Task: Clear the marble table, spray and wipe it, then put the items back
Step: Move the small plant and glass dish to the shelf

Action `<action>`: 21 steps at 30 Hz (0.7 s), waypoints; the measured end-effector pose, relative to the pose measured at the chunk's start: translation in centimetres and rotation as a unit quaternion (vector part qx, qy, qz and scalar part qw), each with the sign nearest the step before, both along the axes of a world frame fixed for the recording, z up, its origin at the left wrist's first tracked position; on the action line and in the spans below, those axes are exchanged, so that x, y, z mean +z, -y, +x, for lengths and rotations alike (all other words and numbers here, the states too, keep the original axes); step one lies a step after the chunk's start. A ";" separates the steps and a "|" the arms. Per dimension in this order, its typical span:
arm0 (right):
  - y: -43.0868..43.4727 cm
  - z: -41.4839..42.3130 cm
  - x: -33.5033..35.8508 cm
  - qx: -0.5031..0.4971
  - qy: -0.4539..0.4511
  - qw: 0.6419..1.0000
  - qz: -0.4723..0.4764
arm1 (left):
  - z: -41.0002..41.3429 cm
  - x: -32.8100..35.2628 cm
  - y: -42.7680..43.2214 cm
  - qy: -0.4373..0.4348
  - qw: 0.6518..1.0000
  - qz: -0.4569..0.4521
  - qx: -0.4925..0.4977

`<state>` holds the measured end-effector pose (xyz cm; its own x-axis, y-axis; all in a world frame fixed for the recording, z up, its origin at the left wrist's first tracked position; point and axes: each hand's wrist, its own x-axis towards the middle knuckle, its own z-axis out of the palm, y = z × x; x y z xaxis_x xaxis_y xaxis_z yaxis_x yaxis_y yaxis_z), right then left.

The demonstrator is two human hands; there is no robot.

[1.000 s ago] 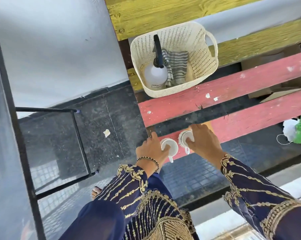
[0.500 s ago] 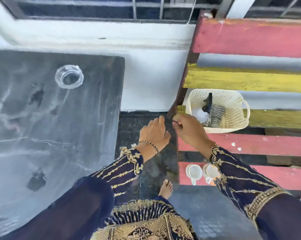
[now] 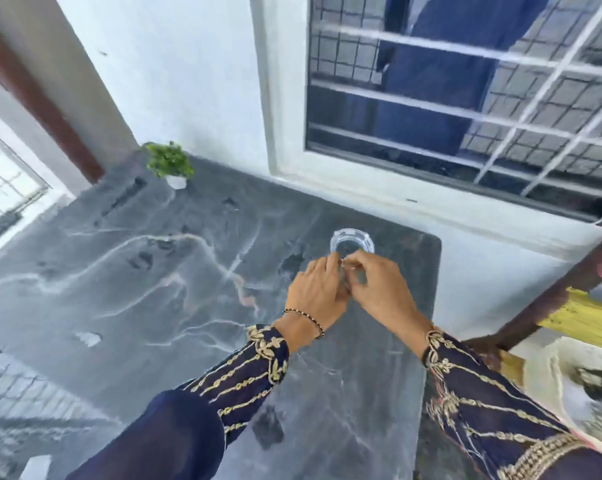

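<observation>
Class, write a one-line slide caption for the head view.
Both hands, left and right, reach a glass dish on the marble table; a potted plant stands at the back.

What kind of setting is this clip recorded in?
Probably a home veranda or porch beside an outer wall. A dark marble table stands against a white wall under a barred window, with a small potted plant on it and a painted slatted bench alongside.

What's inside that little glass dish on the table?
The glass dish looks empty; dark marble table shows through. Both hands, left hand and right hand, cover its near edge.
</observation>
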<state>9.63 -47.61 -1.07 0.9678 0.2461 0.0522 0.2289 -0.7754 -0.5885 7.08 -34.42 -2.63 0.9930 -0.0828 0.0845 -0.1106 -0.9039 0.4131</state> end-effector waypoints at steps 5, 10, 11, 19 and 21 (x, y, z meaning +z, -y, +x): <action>-10.0 4.2 -1.6 0.028 0.012 0.999 0.026 | 4.3 -1.7 -13.1 0.082 0.993 0.060 0.057; -17.9 7.8 -2.9 0.050 0.000 0.998 0.031 | 9.5 -1.5 -24.6 0.059 0.980 0.118 0.151; -19.1 8.4 -3.0 0.055 -0.004 0.998 0.035 | 10.5 -1.3 -26.2 0.049 0.977 0.131 0.163; -25.6 11.9 -3.1 0.071 -0.005 0.997 0.022 | 18.4 0.1 -35.8 -0.047 0.965 0.147 0.211; -25.8 12.2 -3.2 0.071 -0.005 0.997 0.014 | 20.1 -0.3 -37.5 -0.068 0.969 0.117 0.206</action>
